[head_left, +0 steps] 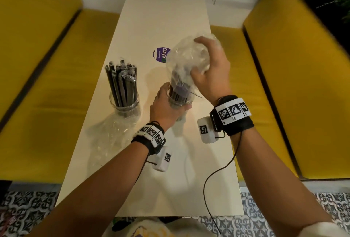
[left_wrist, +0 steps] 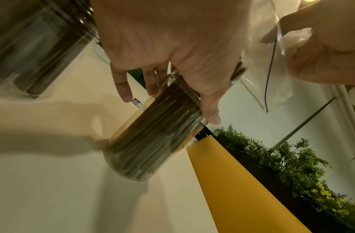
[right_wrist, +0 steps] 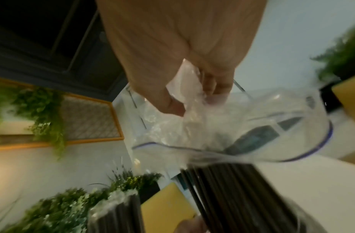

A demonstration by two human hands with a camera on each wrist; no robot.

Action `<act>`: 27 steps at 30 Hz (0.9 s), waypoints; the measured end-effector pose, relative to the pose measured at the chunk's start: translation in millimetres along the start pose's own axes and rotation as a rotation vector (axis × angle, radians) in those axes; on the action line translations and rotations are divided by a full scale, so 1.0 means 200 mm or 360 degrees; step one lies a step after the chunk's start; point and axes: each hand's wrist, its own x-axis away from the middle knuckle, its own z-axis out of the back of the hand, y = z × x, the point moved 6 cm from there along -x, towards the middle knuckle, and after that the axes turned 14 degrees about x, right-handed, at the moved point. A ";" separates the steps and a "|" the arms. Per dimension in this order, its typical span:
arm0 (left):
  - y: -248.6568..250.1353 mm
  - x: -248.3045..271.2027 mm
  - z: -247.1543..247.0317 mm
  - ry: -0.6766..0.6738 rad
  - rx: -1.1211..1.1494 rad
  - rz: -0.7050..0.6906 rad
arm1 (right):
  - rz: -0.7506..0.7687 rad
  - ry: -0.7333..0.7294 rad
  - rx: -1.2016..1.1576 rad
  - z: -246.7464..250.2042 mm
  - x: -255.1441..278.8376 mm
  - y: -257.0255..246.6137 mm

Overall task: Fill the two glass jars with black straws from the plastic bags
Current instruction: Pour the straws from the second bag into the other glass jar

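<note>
On the cream table (head_left: 162, 19) my left hand (head_left: 166, 104) grips a glass jar (left_wrist: 152, 141) near its rim. The jar is tilted and packed with black straws (right_wrist: 232, 189). My right hand (head_left: 210, 70) pinches a clear plastic bag (head_left: 185, 56) that still covers the straws' upper ends; its blue-lined mouth (right_wrist: 292, 157) hangs around them. To the left stands a second glass jar (head_left: 125, 106) full of black straws (head_left: 121, 81), upright.
An empty crumpled plastic bag (head_left: 111, 134) lies on the table in front of the left jar. A purple sticker (head_left: 161, 55) marks the table's middle. Yellow benches (head_left: 284, 85) flank both sides. A black cable (head_left: 217, 176) trails from my right wrist.
</note>
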 end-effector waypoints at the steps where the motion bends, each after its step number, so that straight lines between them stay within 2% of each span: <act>1: 0.00 0.00 0.00 -0.0005 0.0014 0.0003 | 0.0001 -0.0032 0.0036 0.00 0.01 -0.01; 3: 0.01 0.00 0.00 -0.0021 0.0024 0.0019 | 0.0021 -0.0125 0.0121 -0.01 0.02 -0.03; 4: 0.02 0.00 0.00 -0.0030 0.0027 0.0007 | 0.0016 -0.0052 0.0089 0.03 0.03 -0.04; 7: 0.05 0.00 0.02 -0.0030 0.0067 -0.0050 | -0.0012 0.0387 -0.0122 0.24 0.03 -0.11; 9: 0.06 0.01 0.04 -0.0097 0.0007 0.0027 | -0.0012 0.0527 -0.0184 0.34 0.06 -0.15; 11: 0.08 0.06 0.06 -0.0136 -0.0059 0.0052 | 0.0028 0.0537 -0.0198 0.37 0.13 -0.20; 13: 0.13 0.13 0.11 -0.0052 -0.0001 -0.0070 | 0.0074 0.0510 -0.0253 0.35 0.22 -0.22; 16: 0.18 0.33 0.23 0.0203 0.0262 -0.0315 | -0.0014 0.0421 -0.0351 0.21 0.40 -0.20; 18: 0.15 0.46 0.28 0.0215 0.0482 -0.0272 | -0.0096 0.0351 -0.0306 0.06 0.55 -0.17; 20: 0.06 0.55 0.30 0.0211 0.0551 -0.0150 | -0.0201 0.0202 -0.0221 -0.12 0.72 -0.13; 23: -0.14 0.62 0.29 0.0189 0.0442 0.0007 | -0.0391 -0.0100 -0.0060 -0.41 0.95 -0.01; 27: -0.32 0.70 0.20 -0.0133 0.0001 0.0202 | -0.0693 -0.0653 0.0297 -0.70 1.21 0.15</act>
